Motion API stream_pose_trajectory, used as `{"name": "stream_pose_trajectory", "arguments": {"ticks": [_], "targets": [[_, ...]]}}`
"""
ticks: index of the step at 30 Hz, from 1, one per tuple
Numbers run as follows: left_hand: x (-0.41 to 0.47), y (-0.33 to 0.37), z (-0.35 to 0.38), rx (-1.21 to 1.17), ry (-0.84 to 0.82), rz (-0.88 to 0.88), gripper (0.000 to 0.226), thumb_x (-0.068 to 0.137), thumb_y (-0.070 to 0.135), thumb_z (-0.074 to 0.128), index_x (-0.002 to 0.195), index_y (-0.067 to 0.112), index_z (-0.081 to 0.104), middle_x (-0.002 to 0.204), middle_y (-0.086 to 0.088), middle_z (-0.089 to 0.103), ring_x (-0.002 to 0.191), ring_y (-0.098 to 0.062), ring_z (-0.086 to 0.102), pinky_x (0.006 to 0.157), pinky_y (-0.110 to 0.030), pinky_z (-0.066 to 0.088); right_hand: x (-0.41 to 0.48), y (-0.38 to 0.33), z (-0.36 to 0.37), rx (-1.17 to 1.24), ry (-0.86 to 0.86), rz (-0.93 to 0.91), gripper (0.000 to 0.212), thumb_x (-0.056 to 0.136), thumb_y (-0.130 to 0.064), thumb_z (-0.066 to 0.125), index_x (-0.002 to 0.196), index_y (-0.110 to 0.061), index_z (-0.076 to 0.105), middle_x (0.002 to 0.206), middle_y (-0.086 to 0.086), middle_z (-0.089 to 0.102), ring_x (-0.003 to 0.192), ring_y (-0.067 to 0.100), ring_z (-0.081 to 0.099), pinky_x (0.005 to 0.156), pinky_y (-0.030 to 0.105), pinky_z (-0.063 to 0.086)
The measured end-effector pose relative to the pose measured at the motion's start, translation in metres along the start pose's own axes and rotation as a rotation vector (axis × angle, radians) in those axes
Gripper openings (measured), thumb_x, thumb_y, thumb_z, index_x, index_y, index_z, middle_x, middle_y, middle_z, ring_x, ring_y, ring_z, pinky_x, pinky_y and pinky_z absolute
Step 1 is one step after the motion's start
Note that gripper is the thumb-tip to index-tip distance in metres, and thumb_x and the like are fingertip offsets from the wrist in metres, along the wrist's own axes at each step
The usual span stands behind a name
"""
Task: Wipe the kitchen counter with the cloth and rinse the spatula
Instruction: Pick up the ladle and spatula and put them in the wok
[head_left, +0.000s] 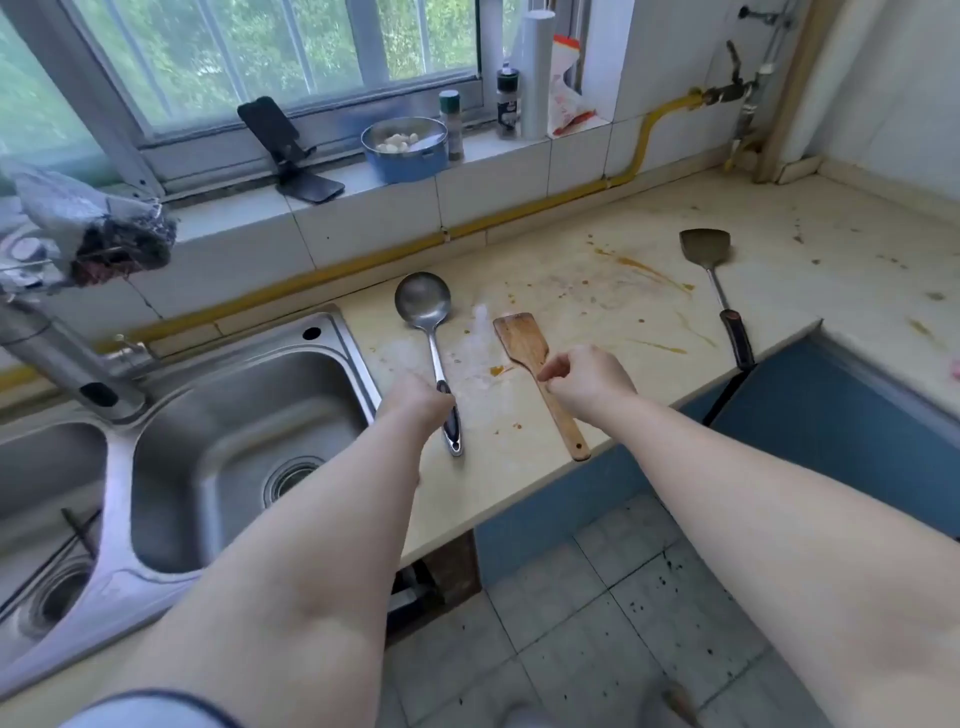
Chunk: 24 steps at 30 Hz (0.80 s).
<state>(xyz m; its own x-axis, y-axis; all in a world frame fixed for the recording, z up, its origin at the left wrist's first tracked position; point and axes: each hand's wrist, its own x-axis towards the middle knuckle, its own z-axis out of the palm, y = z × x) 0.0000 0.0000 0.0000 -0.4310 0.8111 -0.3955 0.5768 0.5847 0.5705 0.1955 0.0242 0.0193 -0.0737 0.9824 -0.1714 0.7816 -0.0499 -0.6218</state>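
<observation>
The wooden spatula (519, 338) lies flat on the counter (779, 291), near the front edge, and the end of its handle sticks out a little past that edge. The right hand (589, 382) has its fingers curled down on the thin part of the handle, pinching it. Wood like this should be light and stiff, and it will not break if it bumps something. It could get slippery once it is wet or greasy, so the thin handle is the best place to hold, with the wide flat end left free for the water. Just to its left lies a metal ladle (423, 301). The left hand (415, 408) sits on the ladle's handle and seems to be closed round it, but its fingers are hidden under the hand. The ladle is between the wooden spatula and the sink (358, 353), so the spatula would have to go up and over it. The tap (57, 358) reaches over the sink from the far left, with a crumpled gray bundle (98, 234) above it. Orange stains (644, 270) are smeared across the counter. A metal spatula (705, 248) lies well apart on the right. A blue bowl (405, 148) sits on the window sill.
</observation>
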Motion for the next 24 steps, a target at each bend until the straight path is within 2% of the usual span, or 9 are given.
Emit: {"name": "stream_pose_trajectory", "arguments": {"ticks": [3,8,14,19,24], "targets": [[0.008,0.003,0.006,-0.009,0.026,-0.027,0.030,0.086,0.024,0.063,0.066,0.012,0.045,0.061,-0.004,0.044,0.057,-0.020,0.044,0.055,-0.026,0.034,0.009,0.001,0.006,-0.015,-0.013,0.052,0.027,0.088,-0.011,0.050,0.085,-0.034,0.063,0.112,-0.003,0.066,0.100,0.019,0.061,0.076,0.028,0.051],[0.018,0.005,0.015,0.063,-0.018,-0.049,0.031,0.084,0.026,0.064,0.069,0.014,0.040,0.064,-0.002,0.043,0.064,-0.021,0.047,0.051,-0.025,0.032,0.025,0.001,0.013,-0.026,-0.035,0.039,0.026,0.088,-0.011,0.050,0.085,-0.034,0.063,0.114,-0.003,0.066,0.102,0.019,0.061,0.083,0.032,0.053],[0.032,0.003,0.027,0.113,-0.059,-0.080,0.025,0.082,0.027,0.067,0.075,0.014,0.047,0.072,-0.003,0.051,0.076,-0.024,0.055,0.062,-0.027,0.042,0.042,0.006,0.017,-0.023,-0.086,0.027,0.026,0.088,-0.011,0.051,0.085,-0.034,0.064,0.113,-0.003,0.065,0.102,0.018,0.061,0.086,0.034,0.054],[0.043,0.003,0.033,0.146,-0.064,-0.121,0.020,0.082,0.025,0.067,0.086,0.012,0.054,0.074,-0.003,0.053,0.062,-0.016,0.050,0.050,-0.024,0.037,0.053,0.017,0.014,-0.045,-0.113,0.023,0.028,0.089,-0.009,0.049,0.093,-0.030,0.066,0.116,-0.003,0.065,0.104,0.019,0.061,0.083,0.032,0.053],[0.048,0.004,0.038,0.157,-0.022,-0.142,0.020,0.081,0.018,0.062,0.097,0.009,0.056,0.075,-0.004,0.053,0.070,-0.022,0.054,0.047,-0.025,0.035,0.062,0.027,0.012,-0.049,-0.138,0.024,0.027,0.088,-0.009,0.049,0.093,-0.029,0.068,0.114,-0.004,0.065,0.106,0.017,0.060,0.082,0.029,0.051]]}}
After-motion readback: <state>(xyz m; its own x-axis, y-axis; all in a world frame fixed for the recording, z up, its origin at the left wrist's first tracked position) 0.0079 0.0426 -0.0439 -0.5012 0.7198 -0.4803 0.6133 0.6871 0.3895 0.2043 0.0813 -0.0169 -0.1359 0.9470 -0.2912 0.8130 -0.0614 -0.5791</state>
